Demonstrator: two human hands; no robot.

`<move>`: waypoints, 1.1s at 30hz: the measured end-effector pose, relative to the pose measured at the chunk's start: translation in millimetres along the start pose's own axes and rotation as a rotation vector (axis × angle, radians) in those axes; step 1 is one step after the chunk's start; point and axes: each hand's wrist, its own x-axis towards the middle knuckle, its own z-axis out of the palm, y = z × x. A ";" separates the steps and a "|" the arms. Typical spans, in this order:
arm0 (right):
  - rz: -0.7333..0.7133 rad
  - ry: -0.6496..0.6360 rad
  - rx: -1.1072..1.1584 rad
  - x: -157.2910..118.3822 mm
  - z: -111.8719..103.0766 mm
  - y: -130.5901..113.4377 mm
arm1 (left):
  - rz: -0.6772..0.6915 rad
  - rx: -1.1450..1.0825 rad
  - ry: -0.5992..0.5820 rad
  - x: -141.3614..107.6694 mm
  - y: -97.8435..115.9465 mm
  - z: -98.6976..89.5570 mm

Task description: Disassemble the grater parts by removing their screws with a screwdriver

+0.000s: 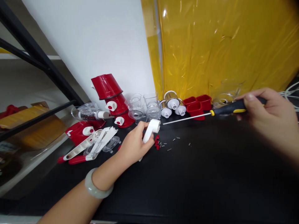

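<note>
My left hand (pixel 135 144) is closed around a white plastic part (pixel 153 126), whose round end points right. In my right hand (pixel 273 115) is a screwdriver (pixel 230 108) with a black and yellow handle, held nearly level. Its thin metal shaft reaches left, with the tip close to the round end of the white part; whether they touch is hard to tell. Below and right of the white part, several small screws (pixel 169 149) and small red pieces (pixel 157 142) lie on the black table (pixel 198 180).
Stacked red housings (pixel 108 87), clear cups (pixel 151 104), metal drums (pixel 172 100) and red trays (pixel 195 108) line the back. White handles with red grips (pixel 93 144) lie at left. Beyond them stands a black-framed shelf (pixel 35 59); yellow sheeting (pixel 221 46) hangs behind.
</note>
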 end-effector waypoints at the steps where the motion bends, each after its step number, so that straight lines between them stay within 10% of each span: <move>1: -0.003 -0.016 0.010 0.0 0.1 0.0 | 0.003 0.004 0.000 0.1 -0.3 0.1; 33: -0.106 -0.124 -0.054 -5.2 1.8 -5.5 | -0.018 -0.180 -0.003 -0.9 6.2 4.8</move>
